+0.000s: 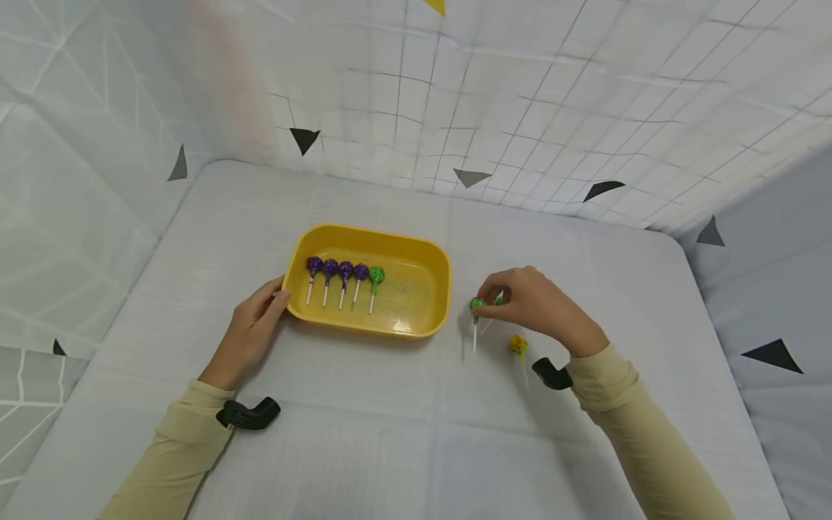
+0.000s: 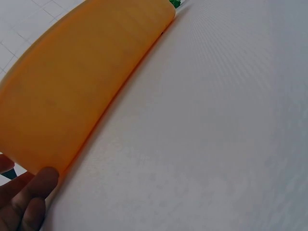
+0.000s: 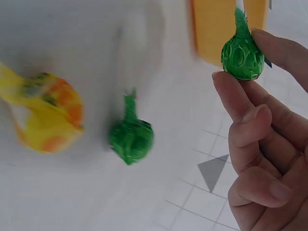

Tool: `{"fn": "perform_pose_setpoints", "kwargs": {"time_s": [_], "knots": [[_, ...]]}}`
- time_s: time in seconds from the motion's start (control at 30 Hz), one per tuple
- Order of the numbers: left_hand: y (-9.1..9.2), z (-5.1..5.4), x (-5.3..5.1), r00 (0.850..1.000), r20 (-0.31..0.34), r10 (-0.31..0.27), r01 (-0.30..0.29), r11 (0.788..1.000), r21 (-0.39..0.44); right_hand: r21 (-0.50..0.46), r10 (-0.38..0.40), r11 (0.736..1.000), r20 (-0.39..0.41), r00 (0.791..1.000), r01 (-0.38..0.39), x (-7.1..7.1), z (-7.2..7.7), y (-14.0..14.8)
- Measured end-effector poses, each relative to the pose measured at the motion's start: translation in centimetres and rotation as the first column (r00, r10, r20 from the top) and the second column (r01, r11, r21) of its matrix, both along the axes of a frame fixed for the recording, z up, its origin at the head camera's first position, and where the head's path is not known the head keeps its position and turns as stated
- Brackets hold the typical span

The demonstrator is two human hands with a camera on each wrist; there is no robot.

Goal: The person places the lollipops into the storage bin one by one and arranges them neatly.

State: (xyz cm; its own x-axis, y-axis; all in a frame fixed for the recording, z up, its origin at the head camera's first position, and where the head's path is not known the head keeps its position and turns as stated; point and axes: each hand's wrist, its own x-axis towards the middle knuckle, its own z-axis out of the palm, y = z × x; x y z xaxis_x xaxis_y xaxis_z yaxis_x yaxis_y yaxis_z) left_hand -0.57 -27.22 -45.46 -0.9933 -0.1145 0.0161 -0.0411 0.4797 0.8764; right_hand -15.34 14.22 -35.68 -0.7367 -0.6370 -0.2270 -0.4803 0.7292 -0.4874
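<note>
My left hand holds the left end of a yellow tray, thumb and fingers at its near corner. In the tray stand out several purple lollipops in a row, with one green lollipop at the row's right end, sticks toward me. To the right of the tray, my right hand pinches another green lollipop by its wrapped head, stick pointing down in the head view. Below that hand lies a third green lollipop, partly hidden in the head view. Nearer me is a yellow lollipop.
A white cloth covers the table. White sheets with a grid and dark triangles hang behind and at both sides. Each wrist carries a black device, such as the left one.
</note>
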Motion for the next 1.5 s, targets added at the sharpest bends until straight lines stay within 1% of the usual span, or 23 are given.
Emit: {"fn": "perform_pose_setpoints", "kwargs": {"time_s": [0.17,0.33,0.63,0.93,1.03,1.27,1.5], "knots": [[0.0,0.1,0.1,1.0,-0.009,-0.004,0.004,1.0,0.007,-0.012,-0.007,1.0,-0.01,1.0,0.007,-0.6,0.7,-0.5],[0.0,0.2,0.1,1.0,-0.008,-0.004,0.004,1.0,0.009,-0.003,-0.013,1.0,-0.031,0.999,0.013,-1.1,1.2,-1.3],[0.0,0.2,0.2,1.0,-0.009,-0.003,0.003,1.0,0.01,0.0,-0.019,1.0,-0.051,0.999,0.019,-1.6,2.4,-2.8],[0.0,0.2,0.2,1.0,-0.007,-0.002,0.002,1.0,0.008,0.008,-0.004,1.0,-0.041,0.999,0.004,-2.0,3.3,-4.7],[0.0,0.2,0.1,1.0,-0.01,-0.002,0.002,1.0,0.007,0.011,0.003,1.0,-0.035,0.999,-0.003,-2.1,3.5,-5.4],[0.0,0.2,0.1,1.0,-0.013,-0.006,0.006,1.0,0.002,0.023,0.019,1.0,-0.056,0.998,-0.018,-2.4,3.5,-6.9],[0.0,0.0,-0.1,1.0,-0.011,-0.005,0.005,1.0,0.006,0.044,0.023,0.999,-0.03,0.999,-0.022,-2.6,3.7,-8.2]]}}
